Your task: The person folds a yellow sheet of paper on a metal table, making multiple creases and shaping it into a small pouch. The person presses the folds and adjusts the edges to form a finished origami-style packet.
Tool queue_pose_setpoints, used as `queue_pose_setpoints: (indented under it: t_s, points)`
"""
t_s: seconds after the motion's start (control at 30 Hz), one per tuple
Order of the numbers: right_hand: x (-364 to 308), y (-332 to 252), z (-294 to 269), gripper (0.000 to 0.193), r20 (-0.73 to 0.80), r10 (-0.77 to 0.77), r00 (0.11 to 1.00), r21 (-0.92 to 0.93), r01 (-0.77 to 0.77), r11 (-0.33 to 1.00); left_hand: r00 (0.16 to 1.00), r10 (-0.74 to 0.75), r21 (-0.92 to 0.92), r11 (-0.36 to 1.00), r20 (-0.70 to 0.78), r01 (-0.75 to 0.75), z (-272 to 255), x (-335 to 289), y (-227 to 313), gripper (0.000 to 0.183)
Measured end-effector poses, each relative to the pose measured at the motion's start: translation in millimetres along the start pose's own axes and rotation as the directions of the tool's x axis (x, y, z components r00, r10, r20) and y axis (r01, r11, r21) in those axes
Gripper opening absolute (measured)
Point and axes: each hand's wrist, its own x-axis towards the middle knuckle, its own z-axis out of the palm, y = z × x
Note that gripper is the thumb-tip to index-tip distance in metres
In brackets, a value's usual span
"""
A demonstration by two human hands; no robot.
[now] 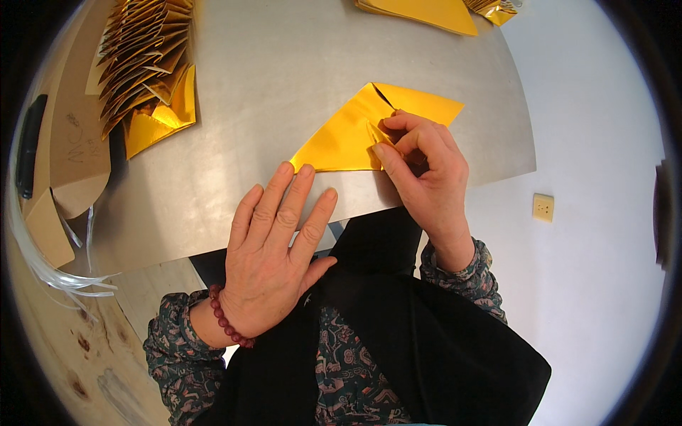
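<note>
A sheet of shiny gold paper, partly folded with slanting edges, lies near the front edge of the metal table. My right hand pinches a raised fold of it between thumb and fingers, near its middle. Flat and with fingers stretched, my left hand reaches over the table edge; its fingertips touch the sheet's lower left corner. A dark red bead bracelet circles the left wrist. Part of the sheet is hidden behind the right hand.
A long row of folded gold paper pieces stands at the far left, beside a cardboard box. Flat gold sheets lie at the back. Clear plastic strands hang at the left edge. A wall socket is at right.
</note>
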Motion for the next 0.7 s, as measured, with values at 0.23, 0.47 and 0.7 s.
queue_pose_setpoints:
  t_s: [0.23, 0.47, 0.7]
  points:
    - [-0.8, 0.6, 3.4, 0.024, -0.018, -0.01, 1.0, 0.026, 0.011, 1.0, 1.0, -0.008, 0.009, 1.0, 0.005, 0.008, 1.6, -1.5, -0.7, 0.092]
    - [-0.9, -0.2, 3.5, 0.024, -0.01, -0.001, 1.0, 0.007, 0.001, 1.0, 1.0, -0.012, 0.008, 1.0, 0.003, 0.012, 1.6, -1.9, -0.8, 0.092]
    - [-0.9, -0.8, 4.1, 0.025, -0.001, 0.012, 1.0, -0.007, -0.012, 1.0, 1.0, -0.01, -0.006, 1.0, 0.0, 0.01, 1.7, -2.1, -1.8, 0.093]
